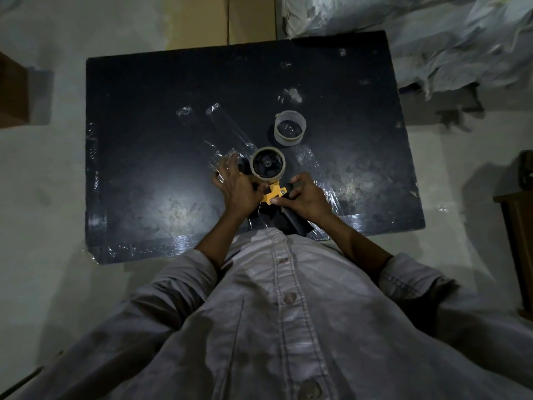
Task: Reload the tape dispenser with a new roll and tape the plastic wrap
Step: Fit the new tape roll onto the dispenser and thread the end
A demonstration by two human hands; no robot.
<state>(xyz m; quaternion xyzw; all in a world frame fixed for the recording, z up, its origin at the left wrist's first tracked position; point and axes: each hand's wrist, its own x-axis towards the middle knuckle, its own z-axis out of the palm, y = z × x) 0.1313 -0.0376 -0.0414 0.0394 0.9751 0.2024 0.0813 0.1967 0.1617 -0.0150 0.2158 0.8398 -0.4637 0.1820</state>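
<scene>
A tape dispenser [274, 194] with a yellow front part and a black handle is held over the near middle of a black table [161, 140]. A roll of tape [267, 166] sits on its black hub at the far end. My left hand [238, 187] grips the dispenser's left side below the roll. My right hand [307, 196] pinches the yellow part from the right. An empty cardboard tape core [289, 129] stands upright just beyond the roll. Clear plastic wrap [222, 125] lies crumpled on the table to the left of the roll.
Strips of clear tape run along the table's near edge [178, 243] and left edge. A heap of pale plastic sheeting [432, 39] lies at the far right. Brown furniture [516, 226] stands at the right and a brown box [11, 93] at the left.
</scene>
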